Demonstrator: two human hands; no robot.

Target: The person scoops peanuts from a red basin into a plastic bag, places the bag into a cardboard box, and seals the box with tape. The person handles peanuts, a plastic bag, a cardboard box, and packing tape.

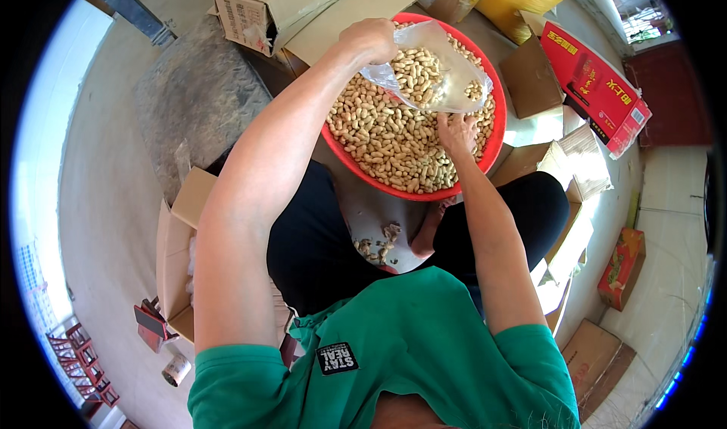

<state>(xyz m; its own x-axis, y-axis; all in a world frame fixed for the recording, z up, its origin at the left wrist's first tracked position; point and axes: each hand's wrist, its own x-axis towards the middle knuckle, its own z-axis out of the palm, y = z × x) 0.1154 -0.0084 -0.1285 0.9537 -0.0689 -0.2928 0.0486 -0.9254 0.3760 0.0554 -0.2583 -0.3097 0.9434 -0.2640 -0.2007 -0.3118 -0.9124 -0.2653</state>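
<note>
A round red plastic basin [353,170] full of unshelled peanuts [392,139] stands in front of my knees. Over its far part, my left hand [372,40] grips the edge of a clear plastic bag [457,60]. Peanuts in their shells lie inside that bag. My right hand [458,135] rests on the peanuts in the basin, just below the bag's near edge. Its thumb stands apart from the other fingers. The bag and the peanuts hide its fingertips, so whether it holds any peanuts is unclear.
Cardboard boxes [318,3] stand behind the basin, with a yellow sack [519,0] further right. A red printed carton [593,82] lies at the right. An open cardboard box [173,258] is by my left side. Shell scraps [386,239] lie on the floor between my feet.
</note>
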